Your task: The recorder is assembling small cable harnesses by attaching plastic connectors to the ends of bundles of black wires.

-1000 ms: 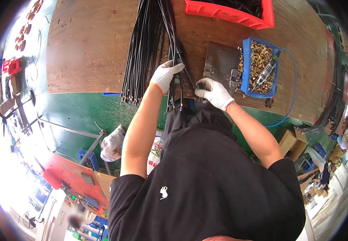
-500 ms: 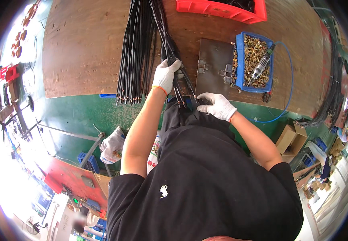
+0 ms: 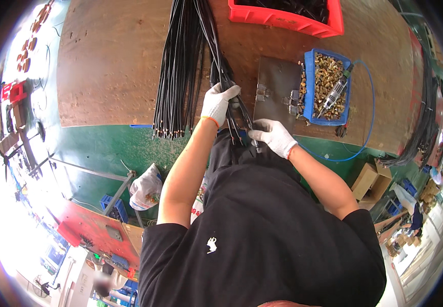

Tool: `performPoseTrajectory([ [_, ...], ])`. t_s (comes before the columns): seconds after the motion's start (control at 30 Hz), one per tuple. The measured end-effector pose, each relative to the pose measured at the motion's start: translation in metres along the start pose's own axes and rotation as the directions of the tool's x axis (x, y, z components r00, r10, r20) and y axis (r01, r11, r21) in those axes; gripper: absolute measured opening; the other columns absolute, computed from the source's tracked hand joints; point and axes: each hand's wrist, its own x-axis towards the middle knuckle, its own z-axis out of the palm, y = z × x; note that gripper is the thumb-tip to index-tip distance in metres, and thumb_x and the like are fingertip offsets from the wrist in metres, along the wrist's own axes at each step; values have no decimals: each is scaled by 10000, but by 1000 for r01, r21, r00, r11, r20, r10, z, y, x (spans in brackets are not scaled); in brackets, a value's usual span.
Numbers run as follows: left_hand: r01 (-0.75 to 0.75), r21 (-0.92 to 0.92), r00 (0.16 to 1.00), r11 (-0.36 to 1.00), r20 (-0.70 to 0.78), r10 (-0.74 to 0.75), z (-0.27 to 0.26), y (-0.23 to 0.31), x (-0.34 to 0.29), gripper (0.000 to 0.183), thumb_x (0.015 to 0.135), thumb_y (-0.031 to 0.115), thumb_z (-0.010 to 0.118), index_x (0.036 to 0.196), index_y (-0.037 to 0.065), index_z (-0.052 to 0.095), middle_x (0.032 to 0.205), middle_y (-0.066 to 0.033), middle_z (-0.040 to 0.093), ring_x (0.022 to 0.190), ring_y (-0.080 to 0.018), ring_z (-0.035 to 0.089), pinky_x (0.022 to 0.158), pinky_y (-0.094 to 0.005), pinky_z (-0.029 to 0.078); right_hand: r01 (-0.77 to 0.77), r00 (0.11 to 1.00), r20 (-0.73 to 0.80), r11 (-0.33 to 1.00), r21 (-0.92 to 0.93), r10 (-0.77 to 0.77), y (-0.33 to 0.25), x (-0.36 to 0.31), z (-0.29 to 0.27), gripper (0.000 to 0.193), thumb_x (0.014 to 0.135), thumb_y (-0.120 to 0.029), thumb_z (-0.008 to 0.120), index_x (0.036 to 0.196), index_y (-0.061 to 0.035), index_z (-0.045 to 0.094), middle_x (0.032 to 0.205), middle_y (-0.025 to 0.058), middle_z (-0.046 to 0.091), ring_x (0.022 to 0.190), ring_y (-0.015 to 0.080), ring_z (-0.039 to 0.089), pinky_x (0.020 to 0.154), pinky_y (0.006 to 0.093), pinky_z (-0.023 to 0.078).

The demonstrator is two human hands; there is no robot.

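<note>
My left hand (image 3: 217,106), in a white glove with an orange band at the wrist, is closed around a few black cables (image 3: 213,41) near the table's front edge. Their lower ends hang over my lap, some with bare copper-coloured tips. To the right, my gloved right hand (image 3: 276,137) pinches one of these cables close to its end, between thumb and fingers. Below the fingers shows a small greyish tip (image 3: 258,149), too small to make out. Left of my hands, a thick bundle of black cables (image 3: 176,84) lies on the table, copper-coloured ends toward me.
A blue bin (image 3: 309,87) of brass-coloured fittings stands at the right, a pneumatic tool (image 3: 334,97) with a blue hose on top. A dark metal plate (image 3: 272,77) with clamps lies beside it. Behind is a red bin (image 3: 293,21) of black parts. The wooden table (image 3: 104,66) ends before me.
My right hand has moved slightly down and left along the cable, and a greyish tip now shows below its fingers. The left hand keeps its hold. The whole view has shifted a little.
</note>
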Motion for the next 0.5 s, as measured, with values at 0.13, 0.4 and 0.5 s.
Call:
performPoseTrajectory([
  [0.13,36,43,999,998,-23,-35,-5,-1,-5,162,958,207,774,1010,75,696,882,4,686,729,-97,627,652,-270,561,75,977,-160,932,-354,-139,-20,46,11,536,895,-350,755,1273,27,711,1242,199,753,1145,272,730,1001,373,531],
  [0.4,24,-20,984,1000,-177,-27,-35,0,-11,366,1098,404,570,1067,67,709,824,3,659,641,-98,588,573,-281,516,144,888,-246,743,-653,-388,-85,168,23,629,871,-446,764,1284,24,708,1262,245,724,1196,352,697,1052,414,516],
  [0.5,72,6,985,997,-160,-70,-49,1,-7,358,1065,410,625,1103,63,707,843,-3,659,632,-99,585,589,-277,541,102,934,-256,874,-475,-248,-107,189,26,549,899,-397,762,1279,-3,719,1202,205,756,1000,261,768,837,398,606],
])
